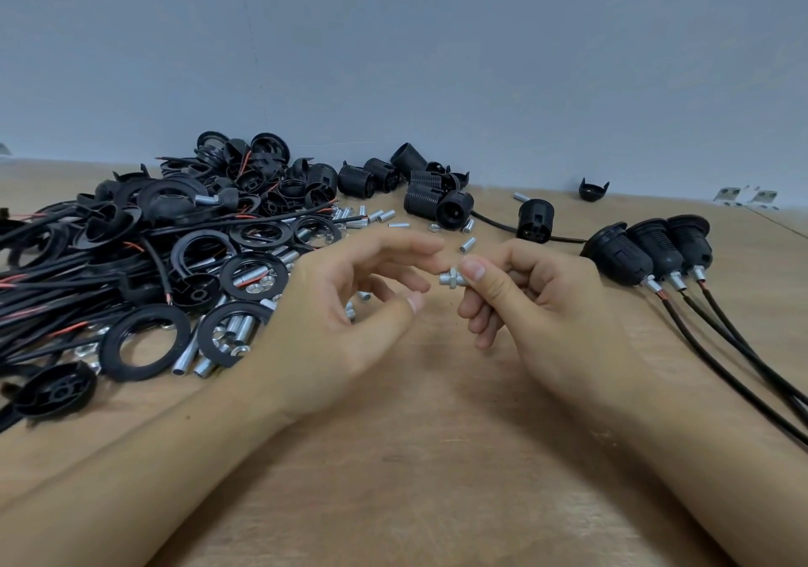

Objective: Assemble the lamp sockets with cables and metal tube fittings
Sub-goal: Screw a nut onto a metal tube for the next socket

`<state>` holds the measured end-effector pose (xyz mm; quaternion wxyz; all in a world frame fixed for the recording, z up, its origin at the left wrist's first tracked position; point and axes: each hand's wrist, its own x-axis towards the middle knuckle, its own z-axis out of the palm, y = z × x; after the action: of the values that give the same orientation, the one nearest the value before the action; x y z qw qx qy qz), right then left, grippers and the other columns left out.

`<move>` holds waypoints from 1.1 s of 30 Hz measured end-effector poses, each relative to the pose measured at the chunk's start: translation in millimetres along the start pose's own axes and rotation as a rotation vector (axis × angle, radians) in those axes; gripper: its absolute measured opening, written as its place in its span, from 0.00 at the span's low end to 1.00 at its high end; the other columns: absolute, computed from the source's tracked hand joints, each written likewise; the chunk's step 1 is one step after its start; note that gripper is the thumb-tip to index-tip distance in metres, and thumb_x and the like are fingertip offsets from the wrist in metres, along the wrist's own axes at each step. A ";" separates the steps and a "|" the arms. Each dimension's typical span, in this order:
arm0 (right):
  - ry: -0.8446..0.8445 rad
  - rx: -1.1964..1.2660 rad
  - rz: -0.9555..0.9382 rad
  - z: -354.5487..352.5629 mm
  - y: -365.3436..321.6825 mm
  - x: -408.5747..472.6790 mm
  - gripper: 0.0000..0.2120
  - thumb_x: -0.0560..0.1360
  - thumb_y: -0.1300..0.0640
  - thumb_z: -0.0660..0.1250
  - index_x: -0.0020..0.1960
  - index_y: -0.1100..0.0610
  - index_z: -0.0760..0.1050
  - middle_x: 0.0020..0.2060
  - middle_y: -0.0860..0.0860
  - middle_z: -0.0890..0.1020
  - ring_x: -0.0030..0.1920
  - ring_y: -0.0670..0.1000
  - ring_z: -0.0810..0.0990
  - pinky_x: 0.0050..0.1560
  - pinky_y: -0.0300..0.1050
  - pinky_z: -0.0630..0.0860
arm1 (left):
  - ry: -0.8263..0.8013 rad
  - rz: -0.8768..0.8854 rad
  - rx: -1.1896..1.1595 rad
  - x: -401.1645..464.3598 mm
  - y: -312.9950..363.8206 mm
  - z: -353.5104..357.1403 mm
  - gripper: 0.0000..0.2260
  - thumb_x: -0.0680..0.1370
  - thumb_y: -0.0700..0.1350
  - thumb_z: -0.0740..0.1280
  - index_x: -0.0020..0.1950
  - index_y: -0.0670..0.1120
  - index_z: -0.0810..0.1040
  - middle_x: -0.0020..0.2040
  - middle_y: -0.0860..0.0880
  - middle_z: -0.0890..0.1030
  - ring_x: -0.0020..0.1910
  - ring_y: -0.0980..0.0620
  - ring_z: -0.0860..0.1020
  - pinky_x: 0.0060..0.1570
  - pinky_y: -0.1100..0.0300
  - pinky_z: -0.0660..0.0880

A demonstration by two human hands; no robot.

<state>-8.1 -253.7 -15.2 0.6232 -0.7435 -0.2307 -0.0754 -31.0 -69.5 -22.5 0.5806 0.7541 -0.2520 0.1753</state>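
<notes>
My right hand [538,299] pinches a short threaded metal tube with a nut on it [450,278] between thumb and fingers, above the middle of the wooden table. My left hand [350,317] hovers just left of the tube, fingers loosely spread, its fingertips close to the tube's end; I cannot tell whether they touch it. Three assembled black lamp sockets with cables [656,251] lie in a row at the right. A pile of black cables, rings and caps [131,260] covers the left side, with loose metal tubes [236,334] among them.
Several bare black socket bodies [419,190] lie at the back centre, one with a cable [534,221]. A single black cap [593,189] sits at the back right near small metal brackets [743,197]. A grey wall stands behind the wooden table [437,457].
</notes>
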 end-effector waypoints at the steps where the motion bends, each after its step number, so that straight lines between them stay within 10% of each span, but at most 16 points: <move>1: -0.001 0.003 0.007 -0.4 0.3 0.4 0.10 0.75 0.53 0.67 0.41 0.59 0.79 0.30 0.53 0.82 0.28 0.48 0.78 0.29 0.38 0.76 | 0.003 -0.008 0.017 0.5 -0.4 -0.1 0.15 0.73 0.36 0.66 0.59 0.45 0.79 0.52 0.50 0.85 0.50 0.47 0.82 0.48 0.57 0.76; 12: 0.045 -0.051 0.074 -7.2 7.0 5.5 0.08 0.78 0.57 0.68 0.41 0.59 0.80 0.31 0.52 0.82 0.29 0.47 0.78 0.30 0.41 0.77 | 0.095 -0.073 0.869 11.2 -18.9 -43.4 0.09 0.76 0.44 0.69 0.56 0.50 0.82 0.52 0.55 0.81 0.53 0.51 0.74 0.55 0.61 0.67; 17: 0.162 -0.050 0.113 -12.7 10.1 9.3 0.03 0.77 0.61 0.68 0.46 0.58 0.80 0.33 0.50 0.81 0.31 0.46 0.77 0.32 0.41 0.79 | 0.106 -0.195 1.086 14.1 -17.3 -57.2 0.10 0.77 0.47 0.68 0.58 0.49 0.81 0.56 0.50 0.80 0.58 0.44 0.72 0.59 0.47 0.70; 33: 0.188 -0.097 0.104 -19.6 15.4 13.8 0.05 0.76 0.61 0.69 0.44 0.52 0.80 0.38 0.53 0.82 0.34 0.46 0.77 0.31 0.37 0.77 | -0.116 -0.575 1.222 165.5 -76.0 -74.6 0.14 0.75 0.46 0.70 0.58 0.42 0.76 0.61 0.41 0.78 0.54 0.42 0.74 0.46 0.55 0.70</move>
<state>14.2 -271.0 -19.3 0.6084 -0.7734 -0.1287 -0.1235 149.8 -11.7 29.6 0.0590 0.9921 0.0724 0.0841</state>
